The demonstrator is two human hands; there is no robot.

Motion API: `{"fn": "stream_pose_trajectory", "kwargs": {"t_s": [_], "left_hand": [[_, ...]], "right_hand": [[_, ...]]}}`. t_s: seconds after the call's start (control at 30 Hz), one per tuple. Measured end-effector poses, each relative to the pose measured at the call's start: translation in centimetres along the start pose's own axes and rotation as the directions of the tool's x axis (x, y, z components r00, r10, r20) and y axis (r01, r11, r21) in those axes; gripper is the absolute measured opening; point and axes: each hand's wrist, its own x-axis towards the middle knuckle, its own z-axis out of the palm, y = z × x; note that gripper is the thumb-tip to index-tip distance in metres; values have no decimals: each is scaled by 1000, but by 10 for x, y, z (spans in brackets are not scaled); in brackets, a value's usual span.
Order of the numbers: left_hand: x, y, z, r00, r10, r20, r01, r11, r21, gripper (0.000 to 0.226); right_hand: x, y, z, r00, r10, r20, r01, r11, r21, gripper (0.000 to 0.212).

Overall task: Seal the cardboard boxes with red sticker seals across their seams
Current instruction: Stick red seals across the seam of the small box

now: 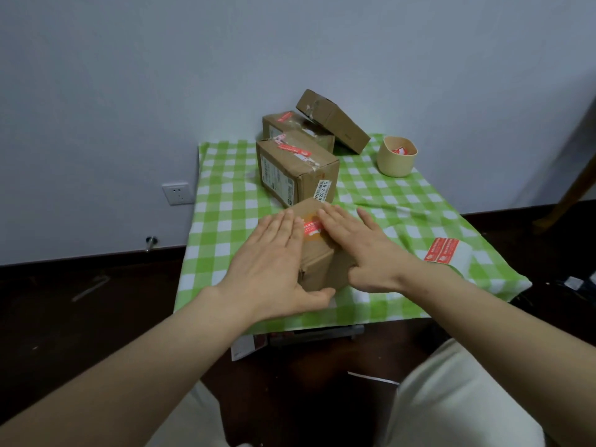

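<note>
A small cardboard box [319, 262] stands near the front of the table, with a red sticker seal [312, 228] across its top. My left hand [274, 262] lies flat on the box's left side, fingers straight, thumb under the near corner. My right hand [361, 246] presses flat on the top to the right of the seal, thumb against the box's right face. A sheet of red stickers [446, 253] lies on the cloth at the right.
Behind stand a larger box [293, 175] with a red seal, another sealed box [283, 124] and a tilted box [332, 119] leaning on them. A beige cup [396, 162] holds sticker scraps. The green checked cloth [225, 221] covers the low table against the wall.
</note>
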Motion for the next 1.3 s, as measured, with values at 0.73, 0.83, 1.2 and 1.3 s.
{"fn": "stream_pose_trajectory", "kwargs": {"t_s": [0.73, 0.83, 1.2, 1.3], "left_hand": [[-4, 2, -5, 998, -49, 28, 49, 999, 22, 120], [-3, 5, -1, 998, -34, 59, 29, 996, 86, 118], [2, 4, -3, 997, -33, 72, 27, 997, 76, 111], [-1, -1, -2, 997, -66, 43, 64, 997, 49, 111]], "right_hand": [[-1, -10, -5, 999, 35, 22, -35, 999, -21, 102], [1, -15, 8, 999, -10, 50, 16, 993, -121, 101], [2, -7, 4, 998, 61, 23, -58, 990, -131, 98], [0, -2, 1, 996, 86, -1, -86, 991, -99, 98]]}}
